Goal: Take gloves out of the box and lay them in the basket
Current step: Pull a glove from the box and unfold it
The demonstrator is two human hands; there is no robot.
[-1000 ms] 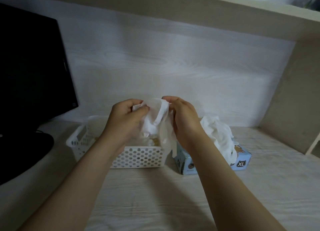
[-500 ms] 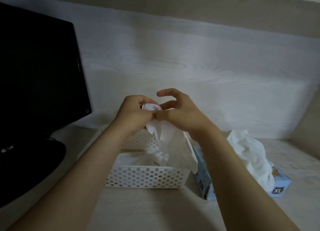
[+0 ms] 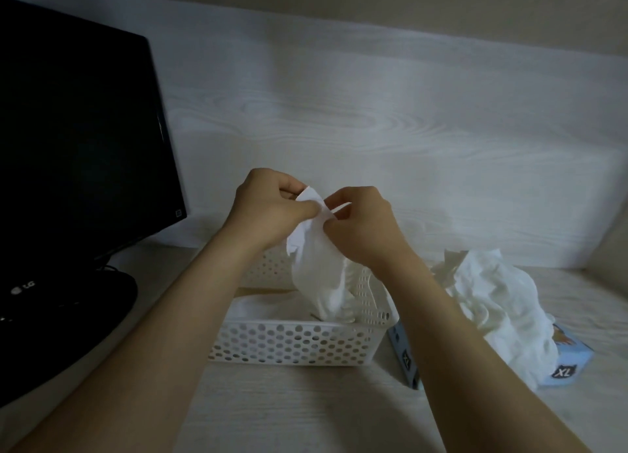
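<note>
A thin white glove (image 3: 317, 269) hangs from both my hands over the white perforated basket (image 3: 292, 345). My left hand (image 3: 272, 211) pinches its top edge between thumb and fingers. My right hand (image 3: 360, 226) pinches the same edge just to the right, fingers curled. The glove's lower end dips into the basket's right half. Another white glove (image 3: 251, 308) lies inside the basket at the left. To the right stands the light blue glove box (image 3: 562, 367) marked XL, with a heap of white gloves (image 3: 499, 303) spilling out of its top.
A black monitor (image 3: 78, 140) on a round black base (image 3: 61, 323) stands at the left. The pale wood-grain desk (image 3: 306, 408) runs to a white back wall, with a beige side panel at the far right.
The glove has been stretched downward and hangs longer into the basket. My right hand's fingers have curled down onto the glove's edge. The view has shifted slightly.
</note>
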